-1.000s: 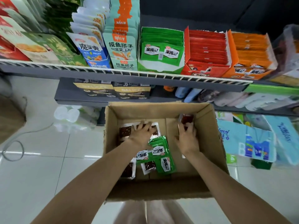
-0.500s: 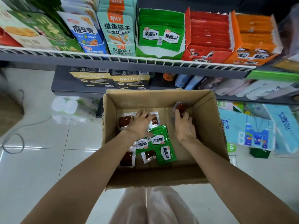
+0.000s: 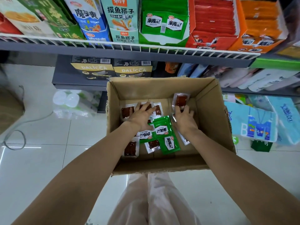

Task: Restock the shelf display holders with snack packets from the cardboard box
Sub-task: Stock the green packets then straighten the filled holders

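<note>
A person leans over an open brown cardboard box [image 3: 209, 120] standing on the white tiled floor [image 3: 48, 159] in front of a grey store shelf [image 3: 129, 53]. Both hands are inside the box. The left hand [image 3: 142, 117], fingers spread and fairly straight, presses flat on clear snack packets with dark red-brown contents [image 3: 128, 112] lying near the box's far-left corner. The right hand [image 3: 184, 118] rests with fingertips on another clear packet of the same kind [image 3: 180, 100], which leans against the far wall near the far-right corner, its long axis running away from the person; whether the fingers pinch it cannot be told. Between the wrists lie green foil snack packets with white labels [image 3: 163, 129], long axes roughly front to back, one tilted toward the near-right corner. More clear packets lie along the box's near-left side. On the shelf above, a green cardboard display holder [image 3: 164, 39] stands between a teal holder [image 3: 124, 36] and a red holder [image 3: 211, 39], with an orange holder [image 3: 258, 43] toward the shelf's right end.
</note>
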